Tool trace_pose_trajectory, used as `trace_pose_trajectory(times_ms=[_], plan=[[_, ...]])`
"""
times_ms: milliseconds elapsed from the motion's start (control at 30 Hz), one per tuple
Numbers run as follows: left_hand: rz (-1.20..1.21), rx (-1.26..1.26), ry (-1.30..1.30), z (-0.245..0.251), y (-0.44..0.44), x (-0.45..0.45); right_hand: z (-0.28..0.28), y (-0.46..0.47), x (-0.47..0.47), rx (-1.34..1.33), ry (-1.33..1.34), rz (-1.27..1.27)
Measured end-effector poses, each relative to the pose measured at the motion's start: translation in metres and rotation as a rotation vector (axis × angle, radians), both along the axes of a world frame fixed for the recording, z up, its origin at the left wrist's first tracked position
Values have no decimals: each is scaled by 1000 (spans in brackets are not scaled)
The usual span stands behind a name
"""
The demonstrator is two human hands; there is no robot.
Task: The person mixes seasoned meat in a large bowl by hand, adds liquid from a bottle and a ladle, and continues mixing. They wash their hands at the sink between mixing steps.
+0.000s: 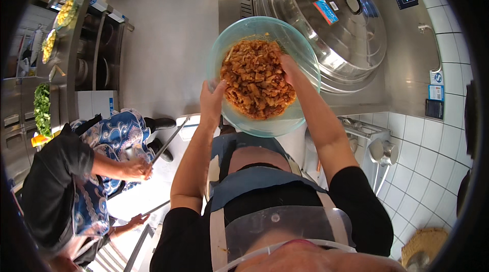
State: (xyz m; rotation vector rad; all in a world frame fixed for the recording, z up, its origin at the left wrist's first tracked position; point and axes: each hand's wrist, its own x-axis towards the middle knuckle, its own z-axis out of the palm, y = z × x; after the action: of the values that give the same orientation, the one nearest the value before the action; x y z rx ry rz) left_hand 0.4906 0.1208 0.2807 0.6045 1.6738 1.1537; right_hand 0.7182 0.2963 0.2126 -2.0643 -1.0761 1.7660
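In front of me is a large translucent pale-green bowl (267,127) holding a heap of chopped, reddish-brown sauced food (258,77). My left hand (212,100) grips the bowl's near left side, thumb over the rim towards the food. My right hand (290,69) reaches over the right side, its fingertips at or in the food, partly hidden there; whether it also holds the bowl I cannot tell. The bowl is close to a big round stainless-steel lid (332,16) on a steamer or wok station.
A co-worker in a patterned apron (114,134) stands at the left, holding a long dark rod (172,138). Plates of yellow food (67,12) and chopped greens (42,109) line the left steel counter (72,54). Ladles (389,153) hang at the right by a tiled wall (416,157).
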Motion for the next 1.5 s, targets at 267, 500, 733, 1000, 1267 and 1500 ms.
trace_pose_trajectory(times_ms=[267,500,733,1000,1267,1500], plan=[[202,83,-273,-2,-38,13,77,-110,-49,645,-90,729],[126,15,-300,-2,-58,5,34,-105,-47,1027,-397,1384],[146,-7,-163,-6,-71,1,84,-23,-25,786,-201,1204],[203,38,-96,-14,-71,0,66,-7,-109,310,217,1239],[189,-54,-32,-12,-60,-10,81,-110,-66,1156,-232,1797],[20,-153,101,-8,-33,-34,40,11,-57,729,-9,1139]])
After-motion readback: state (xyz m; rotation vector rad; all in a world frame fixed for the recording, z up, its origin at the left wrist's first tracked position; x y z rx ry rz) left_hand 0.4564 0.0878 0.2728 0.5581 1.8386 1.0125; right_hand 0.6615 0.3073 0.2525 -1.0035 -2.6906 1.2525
